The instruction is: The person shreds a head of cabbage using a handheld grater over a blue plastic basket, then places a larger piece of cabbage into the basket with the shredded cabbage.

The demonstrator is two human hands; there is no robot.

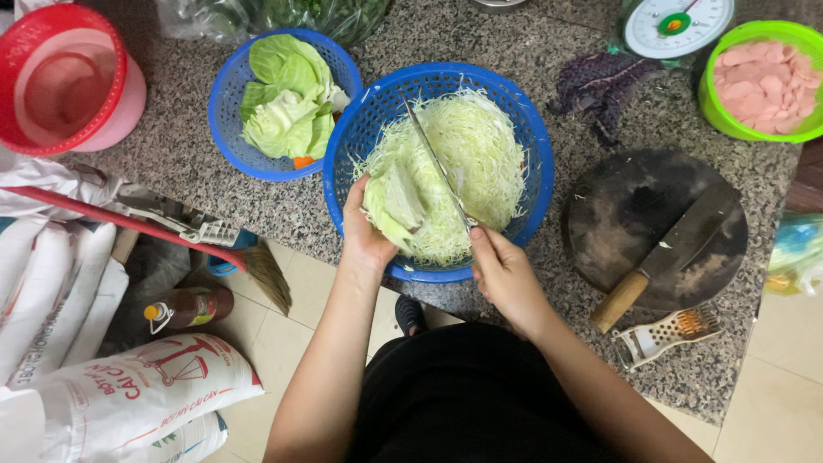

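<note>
— Shaving cabbage over a big blue basket, is that it?

— Yes. The left hand has its grip closed around a cabbage wedge, held over the near side of the basket; the right hand has its grip pinched on the handle of a thin knife, whose blade slants across the shredded cabbage heaped inside.

— And around that basket?

— Left of it, touching its rim, a smaller blue basket holds loose cabbage leaves. Right of it, on the speckled stone surface, lies a round dark chopping board with a cleaver across it, and a grater just beyond the board's near edge.

— Packages, labels?

— Far left of the basket and below the surface, white sacks with red print are stacked on the floor, a brown bottle with a yellow label and a broom beside them. Far right, a green bowl holds pink slices, next to a round-faced scale. A red basket sits at the far left.
</note>
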